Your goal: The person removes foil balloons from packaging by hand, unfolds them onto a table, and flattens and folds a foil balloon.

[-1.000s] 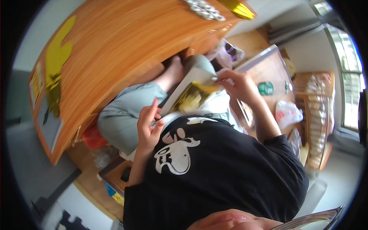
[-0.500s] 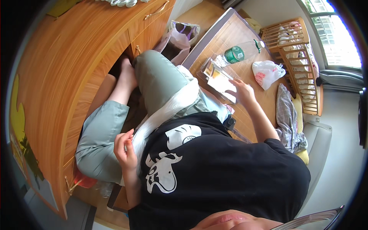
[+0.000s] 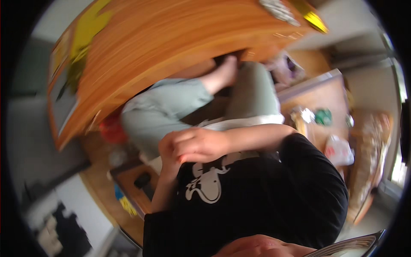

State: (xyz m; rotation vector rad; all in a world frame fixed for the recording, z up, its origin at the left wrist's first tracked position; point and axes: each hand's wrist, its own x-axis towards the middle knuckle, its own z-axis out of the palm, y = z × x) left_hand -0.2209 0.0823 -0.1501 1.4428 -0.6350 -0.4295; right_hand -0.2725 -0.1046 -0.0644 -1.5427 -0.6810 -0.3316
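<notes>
My two hands meet in front of my chest, blurred by motion. My right hand (image 3: 201,144) reaches across from the right, its fingers curled closed against my left hand (image 3: 168,147). A small orange-pink spot shows at the fingertips, and I cannot make out whether it is a thing or a fingertip. The fingers of my left hand are mostly hidden behind the right. Beneath the right forearm a white cloth (image 3: 269,120) lies across my lap.
The wooden desk (image 3: 171,47) curves along the front, with a white bundle (image 3: 280,10) and a yellow item (image 3: 314,19) on it. To my right, a low wooden surface (image 3: 310,95) holds a green-labelled bottle (image 3: 323,116) and a white plastic bag (image 3: 338,150). A red item (image 3: 113,129) is beneath the desk.
My right hand has left the white box on the right-hand surface and crossed my body to my left hand. The view has turned toward the left.
</notes>
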